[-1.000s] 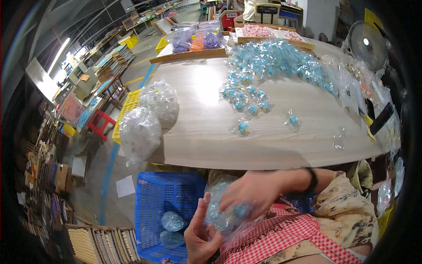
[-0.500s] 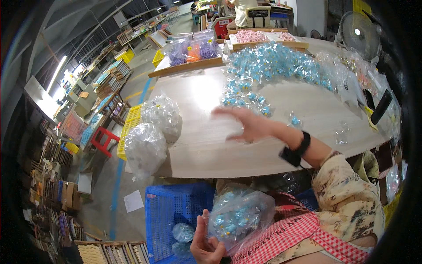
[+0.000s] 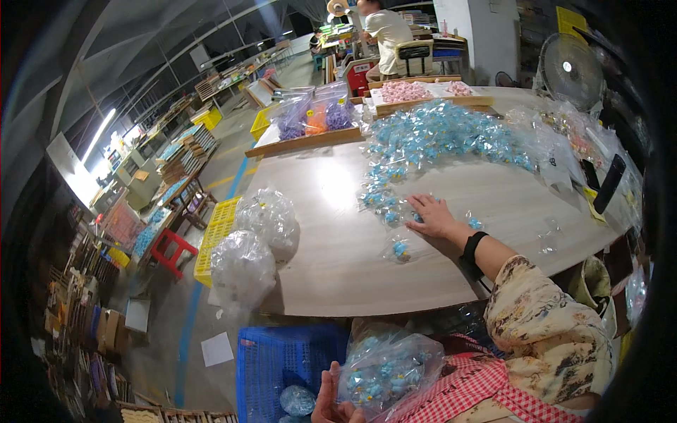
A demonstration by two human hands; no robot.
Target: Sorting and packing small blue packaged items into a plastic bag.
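Note:
Low in front of me, my left hand grips a clear plastic bag partly filled with small blue pieces in clear wrappers. My right hand reaches over the table with its fingers spread and palm down. It touches the near end of a long heap of wrapped blue pieces. One loose wrapped piece lies on the near side of that hand, and another lies to its right. What lies under the right palm is hidden.
A blue crate holding filled bags stands below the table's edge. Two bulging clear bags sit at the table's left, beside a yellow crate. Trays of purple, orange and pink pieces line the back. A fan stands at right.
My right hand has moved from above the table, right and down onto the near end of the blue heap. A loose wrapped piece now shows nearer me. The left hand still grips the bag.

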